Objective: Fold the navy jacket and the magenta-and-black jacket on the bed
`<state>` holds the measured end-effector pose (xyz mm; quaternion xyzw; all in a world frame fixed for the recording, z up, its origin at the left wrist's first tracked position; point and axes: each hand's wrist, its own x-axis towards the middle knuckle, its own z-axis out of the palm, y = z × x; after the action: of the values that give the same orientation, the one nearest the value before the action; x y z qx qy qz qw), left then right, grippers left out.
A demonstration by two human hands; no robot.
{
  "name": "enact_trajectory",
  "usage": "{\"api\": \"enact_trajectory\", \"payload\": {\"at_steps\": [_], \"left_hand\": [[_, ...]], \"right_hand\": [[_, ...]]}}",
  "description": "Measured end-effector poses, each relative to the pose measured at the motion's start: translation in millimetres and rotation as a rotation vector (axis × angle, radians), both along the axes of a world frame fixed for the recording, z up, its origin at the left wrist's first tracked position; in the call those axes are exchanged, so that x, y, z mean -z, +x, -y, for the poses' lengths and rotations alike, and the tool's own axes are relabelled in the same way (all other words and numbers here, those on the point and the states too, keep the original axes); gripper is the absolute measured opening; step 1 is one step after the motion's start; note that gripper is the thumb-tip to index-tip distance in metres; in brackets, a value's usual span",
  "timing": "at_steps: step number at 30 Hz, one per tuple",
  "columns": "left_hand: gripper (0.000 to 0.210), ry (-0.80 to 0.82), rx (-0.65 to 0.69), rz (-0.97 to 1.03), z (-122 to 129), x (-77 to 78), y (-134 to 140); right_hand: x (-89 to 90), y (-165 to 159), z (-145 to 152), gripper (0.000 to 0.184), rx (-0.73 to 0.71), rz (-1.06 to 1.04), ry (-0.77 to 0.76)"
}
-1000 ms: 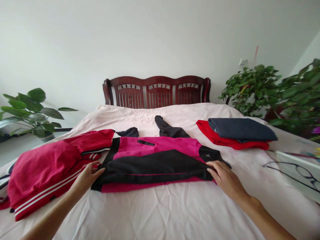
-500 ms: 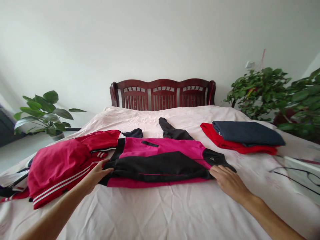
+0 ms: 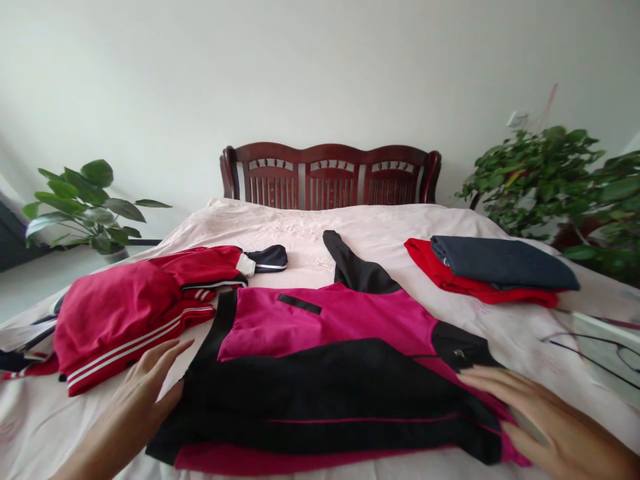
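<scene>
A: Where is the garment the hands are working on?

B: The magenta and black fabric jacket (image 3: 320, 373) lies flat on the pale pink bed sheet (image 3: 310, 233), near the front edge, with one black sleeve folded across its front. The flat lay keeps the fold tidy.

A: And the hands, how are they?

B: The left hand (image 3: 135, 400) is spread, fingers long and a little apart, resting at the left edge of the jacket. The right hand (image 3: 545, 420) is also spread and lies on the right end, over the black sleeve. Neither pinches the cloth; I think they press it so the fold stays, but the picture is blurred there, so the contact is not sure.

A: What else is around?

B: A loose red garment with white stripes (image 3: 125, 313) is heaped just beside the left hand. A folded dark navy cloth (image 3: 500, 263) sits on a folded red cloth (image 3: 450, 277), well apart at the right. Behind stands a dark red wooden headboard (image 3: 330, 177).
</scene>
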<state>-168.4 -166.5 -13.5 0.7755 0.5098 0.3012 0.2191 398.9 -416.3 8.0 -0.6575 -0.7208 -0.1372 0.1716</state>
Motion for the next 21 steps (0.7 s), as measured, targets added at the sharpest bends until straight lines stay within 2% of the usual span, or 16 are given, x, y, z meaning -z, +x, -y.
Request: {"api": "enact_trajectory", "payload": {"at_steps": [1,3,4,5,7,9,11,13,14,16,18,20,21], "left_hand": [[0.049,0.128,0.038,-0.066,1.4,-8.1,14.1],[0.039,0.222,0.18,-0.154,10.7,-20.6,48.5],[0.036,0.255,0.262,-0.193,18.1,-23.3,65.6],[0.035,0.281,0.354,-0.241,26.6,-22.9,80.5],[0.034,0.311,0.495,-0.333,44.0,-14.4,99.0],[0.033,0.286,0.538,-0.404,59.0,-0.7,100.3],[0.028,0.247,0.527,-0.454,70.4,10.4,89.2],[0.025,0.245,0.545,-0.489,78.8,14.0,74.8],[0.026,0.257,0.561,-0.499,82.0,13.0,68.7],[0.025,0.275,0.573,-0.504,85.9,8.0,61.7],[0.016,0.289,0.554,-0.499,85.7,2.5,61.5],[0.01,0.309,0.492,-0.502,80.9,-0.6,65.5],[0.011,0.308,0.451,-0.509,77.1,-1.3,67.9]], "right_hand": [[-13.5,-18.4,-12.9,0.05,-0.031,-0.01,-0.035],[-33.6,-65.6,-41.6,0.047,-0.015,-0.028,-0.041],[-38.1,-90.7,-55.3,0.048,-0.035,-0.033,-0.061],[-38.0,-113.6,-67.5,0.052,-0.095,-0.025,-0.087],[-24.9,-144.5,-86.0,0.058,-0.199,0.0,-0.144],[0.7,-148.8,-96.1,0.06,-0.231,0.028,-0.171],[29.0,-130.9,-99.9,0.058,-0.183,0.049,-0.175],[49.0,-105.2,-100.8,0.055,-0.106,0.062,-0.196],[53.4,-94.5,-101.2,0.053,-0.068,0.065,-0.211],[50.0,-84.9,-103.2,0.047,0.027,0.063,-0.211],[35.2,-93.8,-107.0,0.043,0.12,0.053,-0.16],[19.1,-116.3,-111.1,0.045,0.124,0.049,-0.095],[14.0,-129.1,-112.8,0.048,0.073,0.056,-0.079]]}}
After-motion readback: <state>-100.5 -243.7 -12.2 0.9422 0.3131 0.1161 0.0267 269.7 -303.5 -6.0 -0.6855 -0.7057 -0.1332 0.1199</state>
